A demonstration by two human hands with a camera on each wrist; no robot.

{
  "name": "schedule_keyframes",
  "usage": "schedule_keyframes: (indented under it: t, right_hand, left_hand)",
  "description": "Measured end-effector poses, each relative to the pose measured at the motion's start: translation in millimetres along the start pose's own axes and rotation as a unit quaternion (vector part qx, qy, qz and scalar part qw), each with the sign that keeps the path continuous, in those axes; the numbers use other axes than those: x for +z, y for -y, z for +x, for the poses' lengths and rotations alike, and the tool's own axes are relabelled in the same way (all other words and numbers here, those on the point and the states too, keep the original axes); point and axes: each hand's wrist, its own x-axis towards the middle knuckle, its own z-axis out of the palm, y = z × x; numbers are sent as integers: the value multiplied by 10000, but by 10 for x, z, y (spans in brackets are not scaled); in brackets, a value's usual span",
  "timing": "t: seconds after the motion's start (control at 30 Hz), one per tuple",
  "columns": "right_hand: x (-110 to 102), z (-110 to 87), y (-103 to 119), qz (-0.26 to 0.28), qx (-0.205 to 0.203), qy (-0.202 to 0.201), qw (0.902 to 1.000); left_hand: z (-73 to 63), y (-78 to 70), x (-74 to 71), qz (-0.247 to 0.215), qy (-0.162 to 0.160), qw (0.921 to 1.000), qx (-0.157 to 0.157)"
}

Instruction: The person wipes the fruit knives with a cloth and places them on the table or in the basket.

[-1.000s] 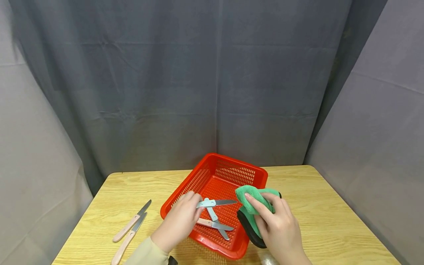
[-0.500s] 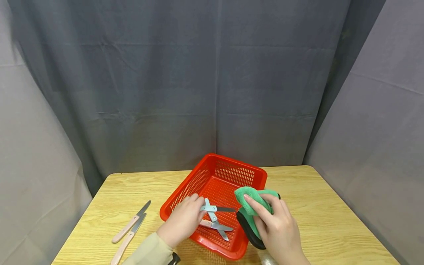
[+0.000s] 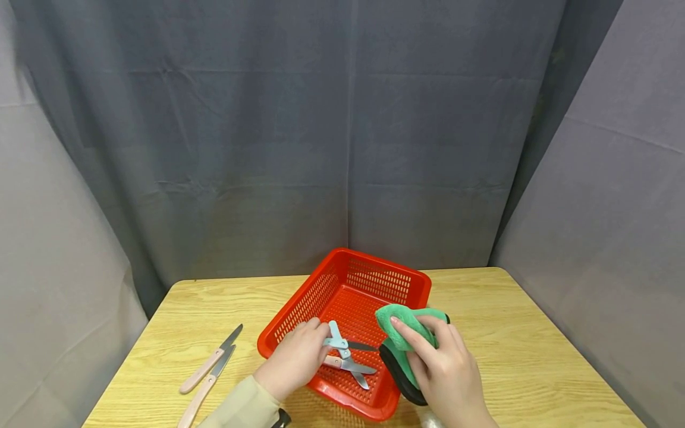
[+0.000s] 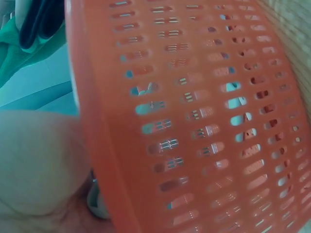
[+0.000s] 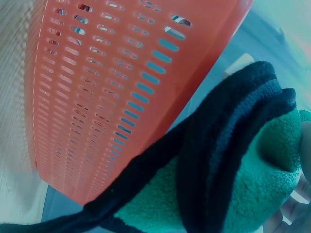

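Note:
My left hand (image 3: 299, 355) reaches over the near left rim of the red basket (image 3: 342, 402) and pinches a light-blue-handled knife (image 3: 336, 343), its blade pointing right. Under it in the basket lie another light-blue-handled knife (image 3: 334, 329) and a pink-handled knife (image 3: 357, 367), crossing each other. In my right hand (image 3: 452, 371) is a bunched green cloth (image 3: 397, 318) with black edging, held above the basket's right rim. The basket wall (image 4: 194, 116) hides most of the left hand's work in the left wrist view. Folds of the green cloth (image 5: 262, 184) fill the right wrist view's lower right.
Two pink-handled knives, a farther one (image 3: 211, 362) and a nearer one (image 3: 206, 389), lie on the wooden table (image 3: 535, 345) left of the basket. Something clear and shiny (image 3: 430, 418) shows at the bottom edge by the right wrist. Grey curtains (image 3: 257, 148) surround the table.
My left hand has lowered the light-blue-handled knife toward the other knives in the basket. My right hand and the green cloth have shifted slightly left and down.

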Motion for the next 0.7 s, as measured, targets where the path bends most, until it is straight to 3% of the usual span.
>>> schedule_keyframes:
  t: [0.4,0.7]
  right_hand:
    - [24,-15,-12,32,-67,-69,9999]
    - [8,-17,-2,126,107,147,9998]
  left_hand:
    - [2,50,73,165,-51,9998,74]
    - [10,53,73,250,46,9997,26]
